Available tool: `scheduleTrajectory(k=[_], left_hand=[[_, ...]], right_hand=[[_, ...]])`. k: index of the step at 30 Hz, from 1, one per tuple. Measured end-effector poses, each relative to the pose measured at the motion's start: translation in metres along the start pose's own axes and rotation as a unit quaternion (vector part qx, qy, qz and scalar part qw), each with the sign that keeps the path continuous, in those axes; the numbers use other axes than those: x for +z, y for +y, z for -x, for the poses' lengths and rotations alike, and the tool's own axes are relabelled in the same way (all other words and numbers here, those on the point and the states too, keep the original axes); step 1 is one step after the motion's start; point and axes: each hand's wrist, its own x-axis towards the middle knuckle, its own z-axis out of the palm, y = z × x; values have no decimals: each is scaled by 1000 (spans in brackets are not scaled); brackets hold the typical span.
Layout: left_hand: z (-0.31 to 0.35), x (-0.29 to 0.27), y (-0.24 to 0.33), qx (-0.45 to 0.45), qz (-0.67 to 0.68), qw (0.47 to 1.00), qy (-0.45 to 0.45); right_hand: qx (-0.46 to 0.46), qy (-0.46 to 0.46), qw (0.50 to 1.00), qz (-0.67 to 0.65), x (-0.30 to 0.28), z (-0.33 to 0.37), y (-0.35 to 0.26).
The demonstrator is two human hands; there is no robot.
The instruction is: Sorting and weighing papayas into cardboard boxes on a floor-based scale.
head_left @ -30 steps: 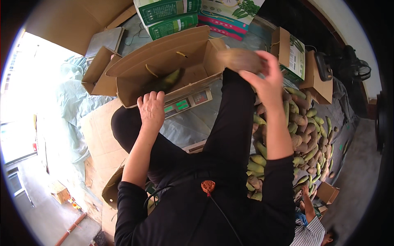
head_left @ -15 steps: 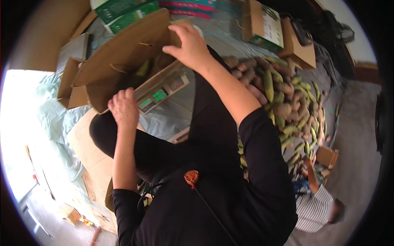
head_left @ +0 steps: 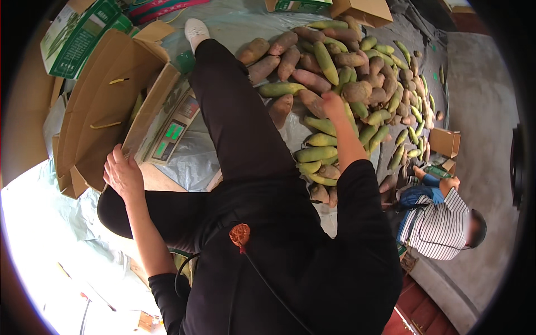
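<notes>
An open cardboard box (head_left: 89,120) stands tilted on a digital scale (head_left: 172,134) with a lit green display, at the left. My left hand (head_left: 124,174) rests at the box's near corner, fingers over the rim. Inside the box a bit of a green vegetable shows; the rest is hidden. My right hand (head_left: 333,106) reaches into a pile of long green radish-like vegetables (head_left: 325,62) and reddish-brown roots. It touches the end of a reddish-brown root (head_left: 312,104); its fingers are hidden, so its grip does not show.
My black-trousered leg (head_left: 234,111) stretches between scale and pile. Green printed cartons (head_left: 78,42) stand at the far left, an open brown carton (head_left: 363,11) at the far edge. At the right a person in a striped shirt (head_left: 438,223) is beside a small cardboard box (head_left: 445,142).
My right hand has left the box's far side and moved right to the pile. My left hand stays at the box corner. The view has swung to the right.
</notes>
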Motion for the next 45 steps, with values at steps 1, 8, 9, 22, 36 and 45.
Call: scheduleTrajectory(k=[1,8,9,22,36,45], left_hand=[[3,-1,-6,-12,-7,1000,5],[-3,8,12,8,-5,1000,10],[3,3,1,-13,-16,1000,6],[-6,7,14,-22,-6,1000,-9],[-9,4,9,-4,42,998,47],[-7,-4,6,-14,62,997,40]], right_hand=[[4,-78,993,89,18,6,15],[124,-227,952,166,73,92,124],[218,-185,958,23,75,89,104],[95,-20,964,248,27,-16,7],[127,-160,928,311,47,-37,-11],[111,-84,971,192,50,-25,-10]])
